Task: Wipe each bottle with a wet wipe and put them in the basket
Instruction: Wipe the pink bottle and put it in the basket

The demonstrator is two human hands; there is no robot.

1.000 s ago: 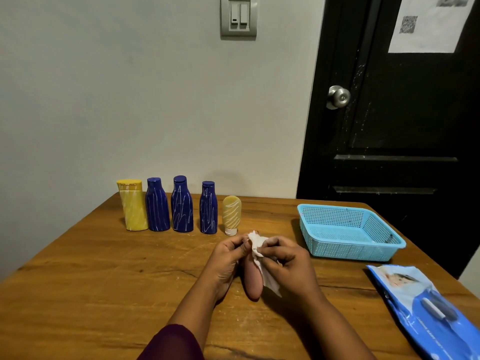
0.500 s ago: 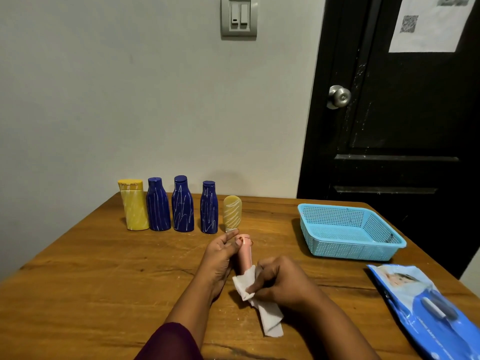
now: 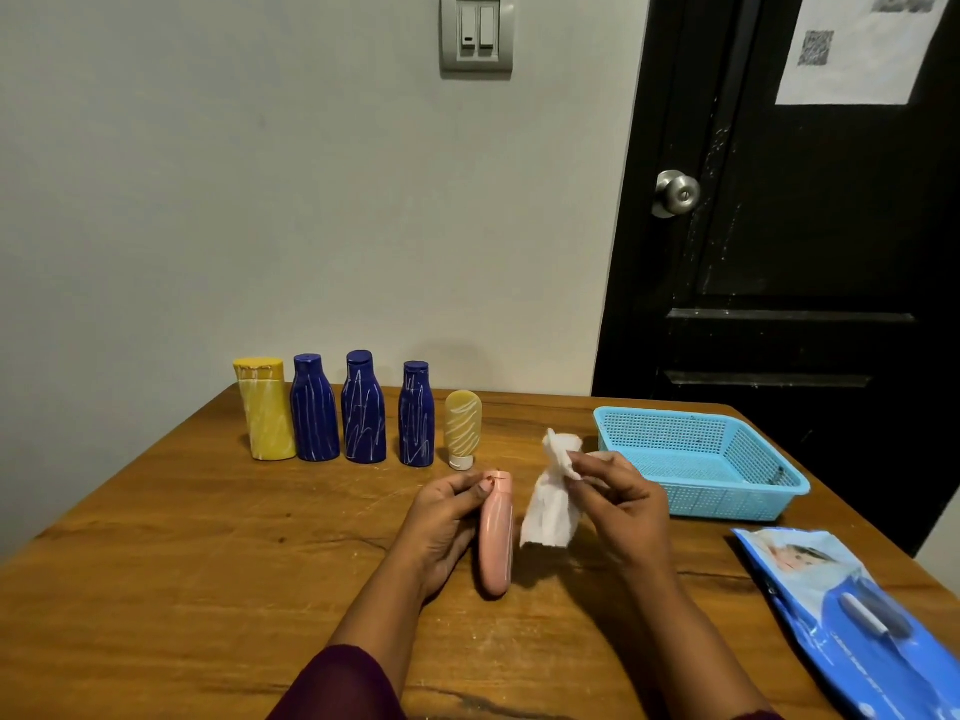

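Left hand (image 3: 441,527) grips one pink bottle (image 3: 496,537), perhaps lifted; right hand (image 3: 623,506) pinches one wipe (image 3: 548,517); five bottles (image 3: 363,407) stand.

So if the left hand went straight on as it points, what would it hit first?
Probably the small tan tube standing ahead of the left hand, which holds the pink bottle; depth is unclear.

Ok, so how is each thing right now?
Pink bottle: gripped by left hand.
Wet wipe: crumpled, pinched in right hand.
Five bottles in row: standing, white-streaked.
Blue basket: no bottles inside.
Wipes pack: lying on table.
Door: shut.
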